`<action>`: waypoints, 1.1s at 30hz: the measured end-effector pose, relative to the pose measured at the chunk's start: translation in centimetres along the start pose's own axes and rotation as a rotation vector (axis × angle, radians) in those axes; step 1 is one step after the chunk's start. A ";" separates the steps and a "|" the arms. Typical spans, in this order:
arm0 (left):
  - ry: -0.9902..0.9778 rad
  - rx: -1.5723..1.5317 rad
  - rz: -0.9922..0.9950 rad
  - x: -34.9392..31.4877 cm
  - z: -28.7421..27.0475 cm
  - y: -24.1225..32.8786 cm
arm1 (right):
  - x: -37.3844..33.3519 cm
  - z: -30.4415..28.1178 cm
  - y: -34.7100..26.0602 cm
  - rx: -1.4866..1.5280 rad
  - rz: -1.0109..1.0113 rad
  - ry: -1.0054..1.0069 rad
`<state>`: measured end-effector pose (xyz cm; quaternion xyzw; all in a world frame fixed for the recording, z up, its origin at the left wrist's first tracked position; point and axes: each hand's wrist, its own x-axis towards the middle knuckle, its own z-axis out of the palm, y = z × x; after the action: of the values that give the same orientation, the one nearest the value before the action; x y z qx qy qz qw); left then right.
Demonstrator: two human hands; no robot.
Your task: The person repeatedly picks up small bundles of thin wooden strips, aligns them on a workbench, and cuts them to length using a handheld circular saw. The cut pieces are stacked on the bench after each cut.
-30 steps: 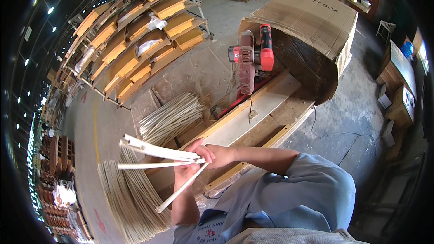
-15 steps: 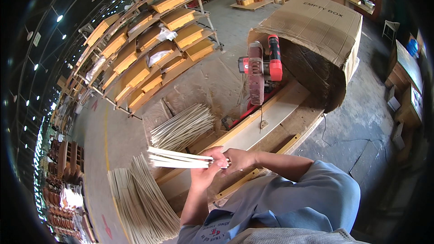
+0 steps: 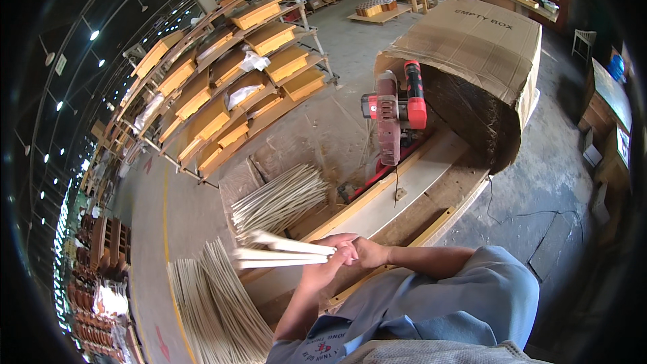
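Observation:
My left hand (image 3: 327, 268) is closed round several thin white sticks (image 3: 286, 260), which fan out to the left and blur at their far ends. Right against it is my right hand (image 3: 370, 253), its fingers curled at the near ends of the sticks; what lies inside them is hidden. Both hands are above the near end of a wooden workbench (image 3: 423, 192). Beyond the left hand lies a pile of short pale sticks (image 3: 280, 197). A bundle of long pale strips (image 3: 217, 303) rests to the left of my forearm.
A red chop saw (image 3: 397, 114) stands on the bench's far part, before a large open cardboard box (image 3: 472, 40). Slanted racks hold wooden drawers (image 3: 273, 37) at the far left. A thin wooden rail (image 3: 431, 226) runs along the bench's near side. A cable (image 3: 532, 212) trails over the floor.
The held sticks have spread apart, with the upper ones now tilted away from the lower ones. Both hands stay together, and the whole view has shifted slightly.

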<state>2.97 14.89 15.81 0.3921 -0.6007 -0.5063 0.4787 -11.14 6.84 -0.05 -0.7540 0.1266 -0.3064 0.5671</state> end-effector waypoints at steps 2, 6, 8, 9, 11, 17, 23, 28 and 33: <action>-0.042 0.016 -0.121 2.7 2.2 -1.1 | -1.7 -1.2 3.6 -0.150 0.071 0.089; 0.113 -0.014 -0.142 -0.2 0.2 -2.9 | -0.8 0.6 -0.3 -0.158 0.230 0.022; 0.206 -0.076 -0.033 -0.5 -0.6 -3.3 | -0.7 -0.2 -2.0 -0.113 0.323 -0.003; 0.241 -0.108 0.027 -0.3 -1.0 -3.5 | -0.7 -0.9 -2.3 -0.161 0.282 0.021; 0.289 -0.087 0.086 0.7 -1.4 -4.1 | -1.2 -2.9 -2.4 -0.259 0.214 0.070; 0.233 0.265 -0.349 -1.9 -2.7 -7.0 | -3.2 -8.4 -2.2 -0.616 0.450 0.075; 0.167 1.215 0.306 -2.3 1.2 -6.3 | -5.9 -12.3 -1.5 -0.804 0.578 -0.246; -0.020 1.268 -0.024 -2.5 0.4 -10.6 | -5.7 -13.3 -1.9 -0.755 0.424 -0.506; -0.087 1.134 -0.217 -1.9 2.5 -12.6 | -6.5 -16.1 -1.5 -0.635 0.501 -0.564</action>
<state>0.87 15.05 3.01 0.6254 -0.7537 -0.1668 0.1141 -26.16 -1.70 1.99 -0.8894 0.2327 0.1093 0.3779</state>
